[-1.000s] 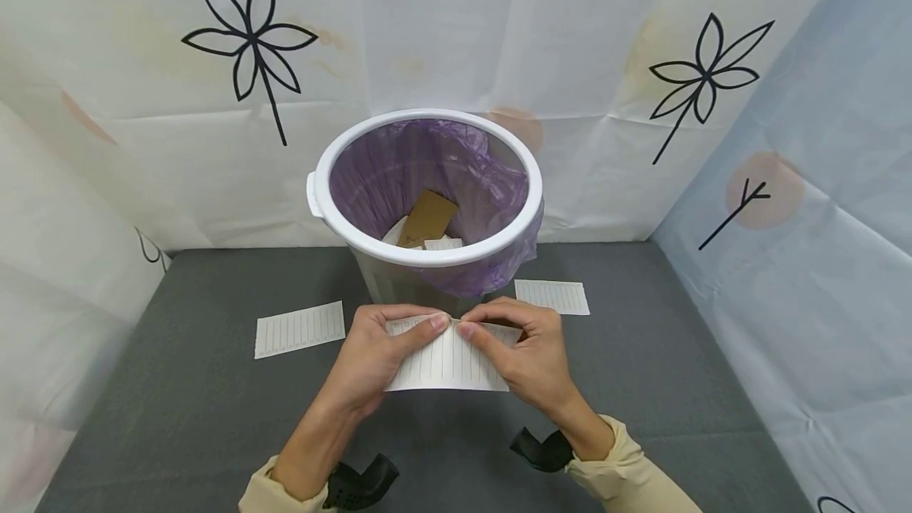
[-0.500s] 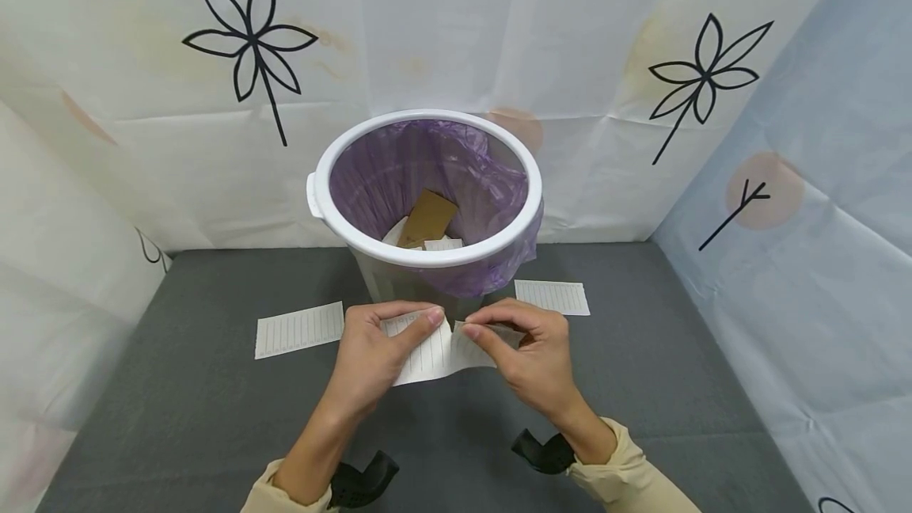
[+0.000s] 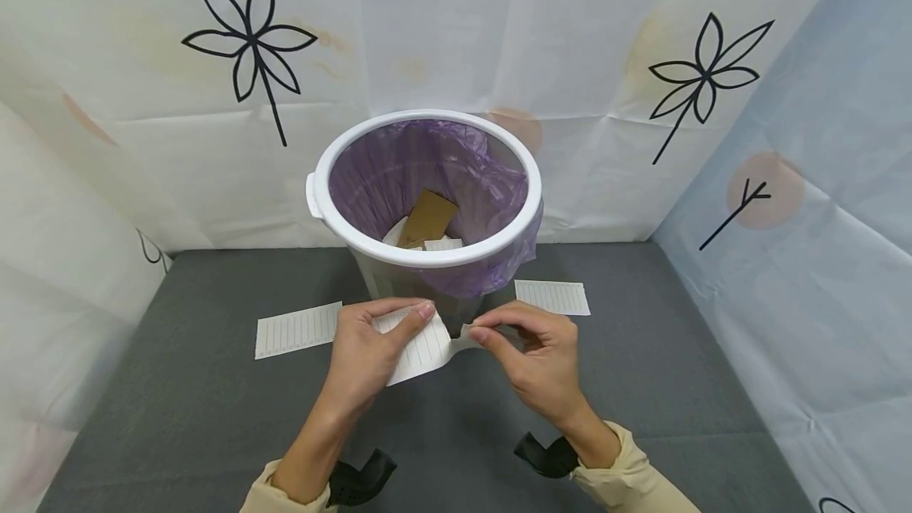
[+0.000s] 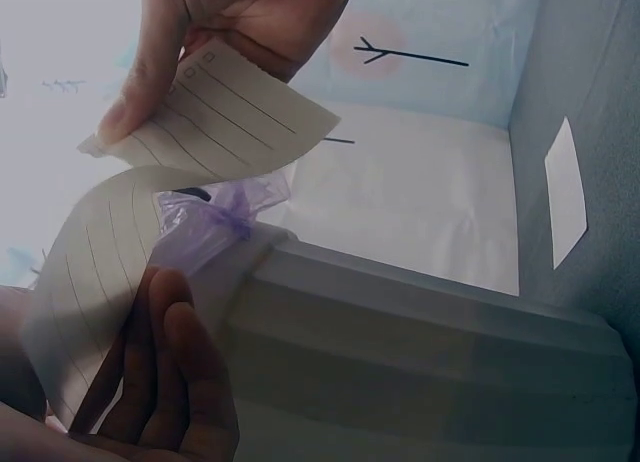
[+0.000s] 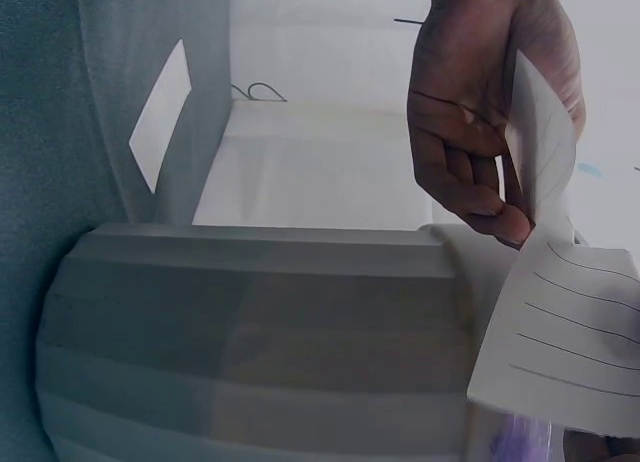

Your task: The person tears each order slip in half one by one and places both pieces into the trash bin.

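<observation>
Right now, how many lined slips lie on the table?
2: left slip and right slip, one either side of the bin. Others could be hidden behind it.

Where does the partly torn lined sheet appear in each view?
Head: sheet just below the picture's centre.
Left wrist: sheet on the left side.
Right wrist: sheet at the right edge, cut off.
Shared landmark: the bin, centre in head, lower right in left wrist, lower left in right wrist.
</observation>
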Demonstrator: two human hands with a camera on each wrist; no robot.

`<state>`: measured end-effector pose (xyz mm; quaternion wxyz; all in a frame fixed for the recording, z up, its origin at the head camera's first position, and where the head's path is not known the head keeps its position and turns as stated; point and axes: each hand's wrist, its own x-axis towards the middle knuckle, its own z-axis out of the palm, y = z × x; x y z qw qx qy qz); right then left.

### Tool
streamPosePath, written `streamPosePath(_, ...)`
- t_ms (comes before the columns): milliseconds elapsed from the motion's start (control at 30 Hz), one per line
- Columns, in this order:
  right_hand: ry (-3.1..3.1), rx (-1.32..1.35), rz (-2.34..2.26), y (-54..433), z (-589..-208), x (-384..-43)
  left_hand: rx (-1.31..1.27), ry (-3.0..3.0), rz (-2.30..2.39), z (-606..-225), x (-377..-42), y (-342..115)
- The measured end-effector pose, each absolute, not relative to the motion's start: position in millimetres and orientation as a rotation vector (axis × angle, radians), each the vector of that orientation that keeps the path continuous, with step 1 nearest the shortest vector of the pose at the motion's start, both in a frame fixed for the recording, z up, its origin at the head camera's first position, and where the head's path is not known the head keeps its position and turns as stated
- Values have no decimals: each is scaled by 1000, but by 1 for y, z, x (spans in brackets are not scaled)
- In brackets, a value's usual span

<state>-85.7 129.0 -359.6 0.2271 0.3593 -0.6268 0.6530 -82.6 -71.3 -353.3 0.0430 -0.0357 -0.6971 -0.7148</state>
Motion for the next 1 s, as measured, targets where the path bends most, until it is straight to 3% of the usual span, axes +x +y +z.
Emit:
streamPosePath(700, -1616, 888, 1768, 137, -358, -82, 128, -1890, -2357, -361, -91, -82)
streamPosePath(1000, -1617, 883, 1767, 145, -350, -84, 111, -1910, -2249, -346, -85, -91)
